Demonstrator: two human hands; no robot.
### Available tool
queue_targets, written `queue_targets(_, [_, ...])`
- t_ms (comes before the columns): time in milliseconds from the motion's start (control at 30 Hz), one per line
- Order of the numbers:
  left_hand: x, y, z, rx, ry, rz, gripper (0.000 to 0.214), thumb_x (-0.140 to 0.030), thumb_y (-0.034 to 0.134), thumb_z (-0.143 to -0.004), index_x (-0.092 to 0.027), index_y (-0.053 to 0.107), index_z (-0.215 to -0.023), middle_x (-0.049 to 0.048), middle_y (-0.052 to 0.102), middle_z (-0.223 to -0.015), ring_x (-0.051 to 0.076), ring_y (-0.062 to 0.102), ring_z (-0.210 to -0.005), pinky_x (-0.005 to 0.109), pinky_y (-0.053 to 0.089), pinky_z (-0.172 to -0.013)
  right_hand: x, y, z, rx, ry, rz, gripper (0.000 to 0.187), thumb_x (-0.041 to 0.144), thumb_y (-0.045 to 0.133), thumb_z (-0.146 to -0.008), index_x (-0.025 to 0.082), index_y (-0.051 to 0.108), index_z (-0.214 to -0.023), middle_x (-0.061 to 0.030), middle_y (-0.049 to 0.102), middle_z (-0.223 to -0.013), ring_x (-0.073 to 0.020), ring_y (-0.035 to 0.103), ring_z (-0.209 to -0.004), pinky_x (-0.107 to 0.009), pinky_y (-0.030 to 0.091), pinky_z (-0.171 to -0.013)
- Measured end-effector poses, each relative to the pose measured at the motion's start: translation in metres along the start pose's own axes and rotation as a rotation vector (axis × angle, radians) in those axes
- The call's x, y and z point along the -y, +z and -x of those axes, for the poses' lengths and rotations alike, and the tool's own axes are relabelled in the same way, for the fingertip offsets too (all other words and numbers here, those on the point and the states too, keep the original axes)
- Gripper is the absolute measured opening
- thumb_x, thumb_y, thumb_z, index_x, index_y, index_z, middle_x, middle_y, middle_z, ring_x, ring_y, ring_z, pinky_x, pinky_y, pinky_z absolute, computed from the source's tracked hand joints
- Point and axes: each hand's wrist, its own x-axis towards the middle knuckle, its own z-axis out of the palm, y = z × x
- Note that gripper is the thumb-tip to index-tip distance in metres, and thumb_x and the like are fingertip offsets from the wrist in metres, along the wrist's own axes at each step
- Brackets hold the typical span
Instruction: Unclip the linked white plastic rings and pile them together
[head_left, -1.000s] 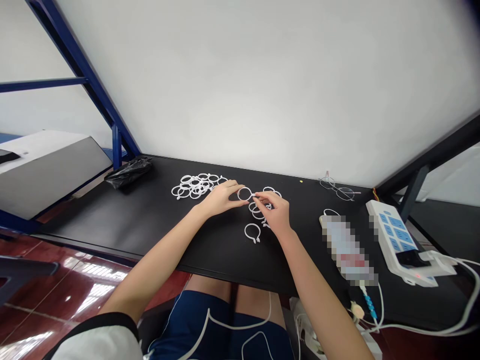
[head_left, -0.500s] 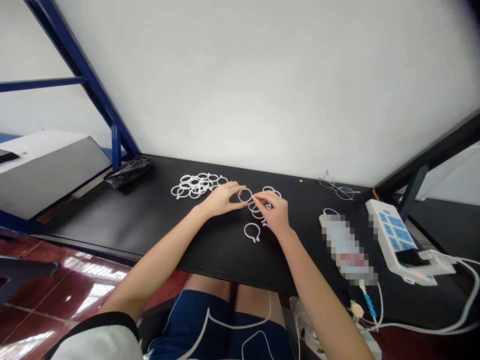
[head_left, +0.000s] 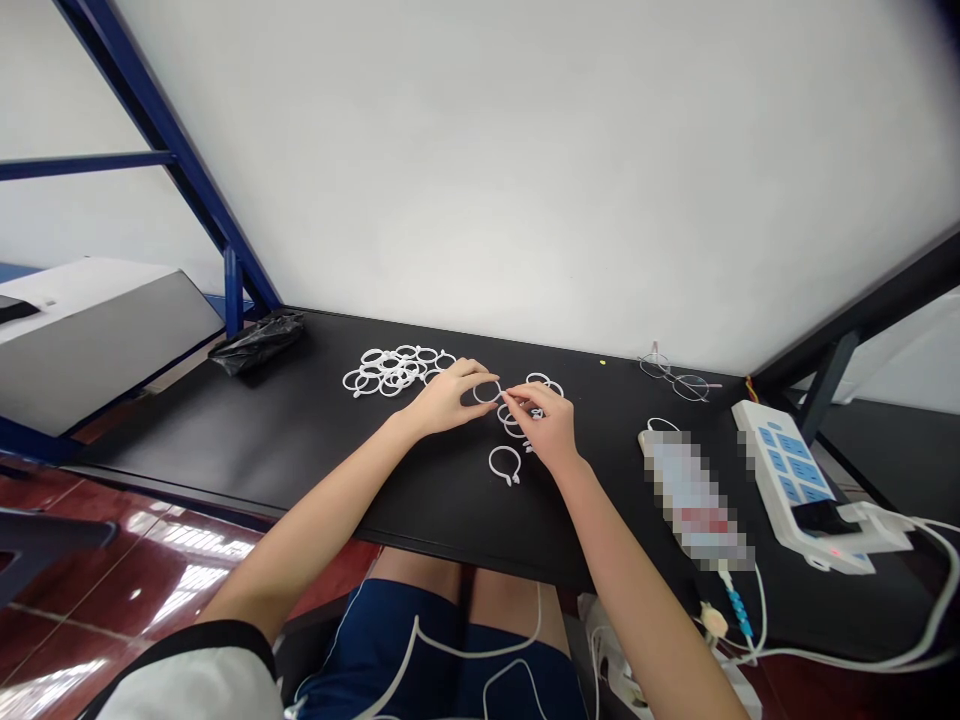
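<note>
Between my hands, just above the black table, is a white plastic ring (head_left: 478, 393). My left hand (head_left: 450, 397) grips its left side between thumb and fingers. With thumb and fingertips, my right hand (head_left: 545, 420) pinches the ring's right side. Several more white rings (head_left: 515, 424) lie beneath and beside my right hand, partly covered by it. One single ring (head_left: 493, 472) with small knobbed ends lies nearer to me. Left of my left hand spreads a pile of white rings (head_left: 390, 378), overlapping one another.
Eyeglasses (head_left: 688, 388) rest at the back right of the table (head_left: 300, 440). A phone (head_left: 694, 500) on a cable lies at the right, beside a white power strip (head_left: 795, 470) with a plugged-in charger. A black plastic bag (head_left: 257, 343) sits at the back left, near a blue frame (head_left: 234, 285).
The ring between my hands has turned slightly and shifted a little to the left, and my left fingers have closed further round it. My right hand has moved slightly left.
</note>
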Motion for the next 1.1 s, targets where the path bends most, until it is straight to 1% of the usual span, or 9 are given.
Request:
queue_targets(167, [0.009,-0.005,0.0,-0.119,-0.082,-0.149,0.033,-0.03,0.061,-0.088,-0.018,0.061,-0.119,0.0096,0.061,-0.109,0.023,0.055,-0.099,0.039,0.05,-0.089,0.0,0.0,0.0,-0.035,0.008,0.014,0.012,0.026,0.061,-0.088,0.021,0.071,-0.082,-0.0036,0.069,-0.078,-0.0154,0.064,-0.065,-0.028,0.057,-0.058])
queue_targets(333, [0.022,-0.011,0.001,-0.139,-0.186,-0.324,0.029,-0.037,0.064,-0.085,-0.016,0.065,-0.106,0.008,0.059,-0.095,0.023,0.052,-0.09,0.038,0.049,-0.084,0.002,0.0,0.0,-0.025,0.009,0.017,0.013,0.026,0.061,-0.088,0.021,0.07,-0.081,-0.0037,0.069,-0.077,-0.0155,0.064,-0.065,-0.028,0.056,-0.057])
queue_targets(433, [0.026,-0.015,0.001,-0.172,-0.25,-0.393,0.027,-0.038,0.064,-0.085,-0.016,0.065,-0.101,0.0085,0.059,-0.095,0.024,0.052,-0.091,0.039,0.048,-0.085,0.002,0.0,0.0,-0.031,-0.009,0.008,0.011,0.025,0.062,-0.087,0.02,0.07,-0.08,-0.0034,0.068,-0.076,-0.0149,0.063,-0.064,-0.027,0.055,-0.056])
queue_targets(567, [0.029,-0.021,0.0,-0.275,-0.335,-0.489,0.028,-0.038,0.057,-0.09,-0.016,0.064,-0.105,0.0107,0.06,-0.1,0.026,0.052,-0.095,0.039,0.045,-0.087,0.0,-0.001,0.0,-0.034,0.004,0.01,0.013,0.026,0.06,-0.088,0.021,0.069,-0.08,-0.0033,0.068,-0.076,-0.015,0.062,-0.066,-0.028,0.054,-0.057])
queue_targets(633, [0.029,-0.024,0.001,-0.293,-0.383,-0.537,0.031,-0.04,0.052,-0.093,-0.016,0.063,-0.109,0.0121,0.06,-0.103,0.028,0.052,-0.098,0.04,0.044,-0.087,-0.001,-0.001,0.001,-0.028,0.02,0.021,0.014,0.026,0.06,-0.089,0.021,0.069,-0.08,-0.0031,0.067,-0.076,-0.0148,0.061,-0.065,-0.028,0.054,-0.057])
queue_targets(733, [0.031,-0.026,0.002,-0.233,-0.488,-0.603,0.034,-0.04,0.045,-0.096,-0.015,0.062,-0.112,0.015,0.059,-0.108,0.031,0.051,-0.101,0.042,0.043,-0.087,-0.002,0.0,0.001,-0.026,0.046,0.048,0.017,0.028,0.058,-0.089,0.021,0.069,-0.078,-0.0028,0.067,-0.075,-0.0144,0.061,-0.064,-0.027,0.053,-0.057])
queue_targets(900, [0.033,-0.028,0.007,-0.038,-0.678,-0.688,0.039,-0.038,0.034,-0.099,-0.013,0.063,-0.11,0.0188,0.059,-0.108,0.035,0.053,-0.104,0.043,0.044,-0.083,-0.004,-0.001,0.001,-0.092,0.112,0.105,0.019,0.029,0.057,-0.088,0.02,0.069,-0.075,-0.0034,0.068,-0.074,-0.0151,0.062,-0.066,-0.026,0.054,-0.057])
queue_targets(1000, [0.035,-0.028,0.01,0.009,-0.717,-0.724,0.039,-0.036,0.033,-0.098,-0.012,0.062,-0.108,0.0215,0.059,-0.11,0.037,0.052,-0.107,0.046,0.044,-0.083,-0.012,-0.005,0.0,-0.195,0.195,0.164,0.019,0.028,0.055,-0.087,0.019,0.069,-0.08,-0.0053,0.068,-0.077,-0.017,0.064,-0.07,-0.028,0.055,-0.059])
queue_targets(1100, [0.04,-0.027,0.013,0.021,-0.71,-0.739,0.037,-0.035,0.036,-0.096,-0.011,0.062,-0.105,0.0237,0.059,-0.111,0.039,0.052,-0.107,0.048,0.043,-0.083,-0.024,-0.011,-0.001,-0.28,0.28,0.22,0.019,0.025,0.054,-0.084,0.017,0.07,-0.087,-0.0091,0.07,-0.085,-0.0212,0.066,-0.079,-0.033,0.055,-0.067])
